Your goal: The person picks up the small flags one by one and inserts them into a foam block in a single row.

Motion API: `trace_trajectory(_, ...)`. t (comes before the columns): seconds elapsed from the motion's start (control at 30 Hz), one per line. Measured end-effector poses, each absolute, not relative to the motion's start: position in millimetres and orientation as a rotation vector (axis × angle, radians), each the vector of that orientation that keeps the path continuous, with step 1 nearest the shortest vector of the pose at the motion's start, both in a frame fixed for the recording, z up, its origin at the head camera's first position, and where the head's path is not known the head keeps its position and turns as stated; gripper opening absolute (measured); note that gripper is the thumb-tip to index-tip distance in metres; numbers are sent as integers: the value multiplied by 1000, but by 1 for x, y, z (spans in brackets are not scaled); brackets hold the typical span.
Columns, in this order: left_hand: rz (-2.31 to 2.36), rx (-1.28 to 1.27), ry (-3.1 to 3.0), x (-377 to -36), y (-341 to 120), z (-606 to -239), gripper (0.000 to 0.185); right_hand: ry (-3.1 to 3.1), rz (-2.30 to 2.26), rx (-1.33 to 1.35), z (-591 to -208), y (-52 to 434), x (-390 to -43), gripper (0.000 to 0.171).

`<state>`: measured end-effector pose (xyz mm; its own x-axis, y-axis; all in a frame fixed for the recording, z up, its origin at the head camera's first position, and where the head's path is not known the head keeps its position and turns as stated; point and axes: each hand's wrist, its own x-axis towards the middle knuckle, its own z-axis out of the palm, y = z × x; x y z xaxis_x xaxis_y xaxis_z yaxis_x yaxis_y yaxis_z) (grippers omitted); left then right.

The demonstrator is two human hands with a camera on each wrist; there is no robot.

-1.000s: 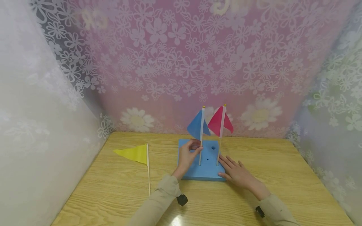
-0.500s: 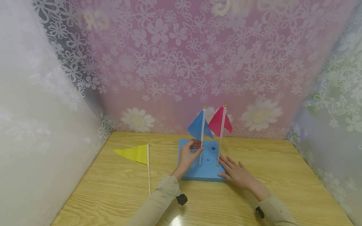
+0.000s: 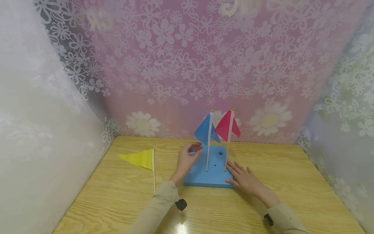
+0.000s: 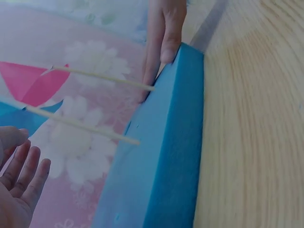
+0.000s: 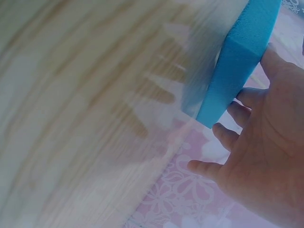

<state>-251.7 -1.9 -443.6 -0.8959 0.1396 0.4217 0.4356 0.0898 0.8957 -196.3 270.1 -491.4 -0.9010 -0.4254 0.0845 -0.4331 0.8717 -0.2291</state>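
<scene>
A blue foam block (image 3: 201, 177) lies on the wooden table (image 3: 117, 198). Two flags stand upright in its holes: a blue flag (image 3: 204, 131) and, right of it, a red flag (image 3: 227, 128). My left hand (image 3: 187, 160) hovers over the block's left part, just left of the blue flag's stick, with relaxed fingers (image 4: 28, 173) holding nothing. My right hand (image 3: 245, 180) lies flat by the block's front right corner, fingertips (image 4: 166, 45) pressing on the block (image 5: 244, 57). A yellow flag (image 3: 138, 158) lies flat on the table to the left.
Flower-patterned curtains (image 3: 187, 65) close in the table at the back and on both sides. The block has further holes (image 3: 220, 153) between and behind the two sticks. Bare table spreads in front of the block and to its right.
My left hand has let go of the blue flag's stick and drawn a little to the left. The blue flag stays standing. The right hand has not moved.
</scene>
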Motion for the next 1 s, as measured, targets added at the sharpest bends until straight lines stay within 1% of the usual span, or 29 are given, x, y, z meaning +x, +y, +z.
trace_trajectory(0.1, -1862, -540, -2142, -246, -17, -432, 27, -3004, 385, 694, -491, 270, -197, 67)
trace_trajectory(0.43, -1883, -394, -2127, -250, -75, -439, 23, -2902, 402, 762, -508, 278, -203, 69)
trace_trajectory(0.67, -1805, -254, -2144, -265, -121, -475, 23, -2971, 375, 720, -505, 275, -204, 71)
trace_trajectory(0.8, -1754, -163, -2224, -262, -142, -485, 23, -2990, 395, 708, -498, 270, -202, 69)
trace_trajectory(1.0, -1730, -27, -2387, -254, -162, -494, 21, -2968, 392, 716, -498, 271, -201, 70)
